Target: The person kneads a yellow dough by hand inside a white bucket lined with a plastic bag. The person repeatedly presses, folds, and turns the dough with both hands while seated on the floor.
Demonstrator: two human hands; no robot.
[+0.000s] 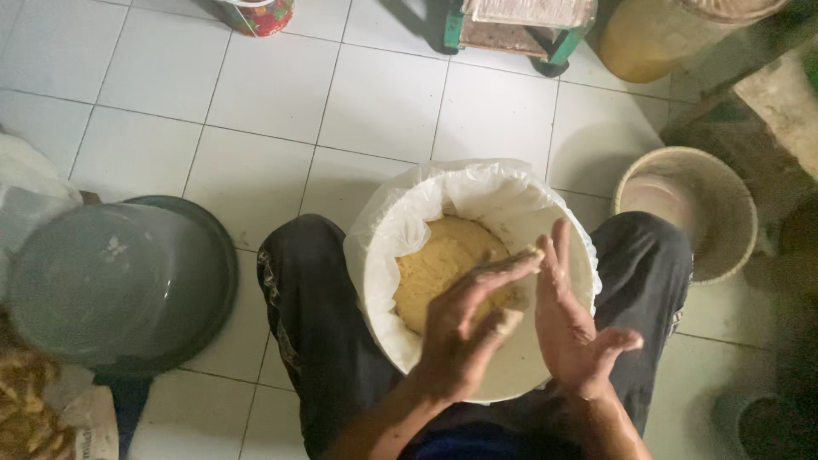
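A white bucket (520,366) lined with a clear plastic bag (477,183) sits between my knees and holds pale yellow dough (434,264). Both hands hover over its near side, palms facing each other. My left hand (464,328) and my right hand (571,319) press a small lump of dough (509,321) between them; a bit of it shows at the fingertips near the top. My dark trouser legs flank the bucket.
A grey upturned basin (119,281) lies on the white tiled floor at left. A woven basket (690,209) stands at right. A green-legged stool (511,30), a yellowish container (656,38) and a red patterned pot (256,15) line the far edge.
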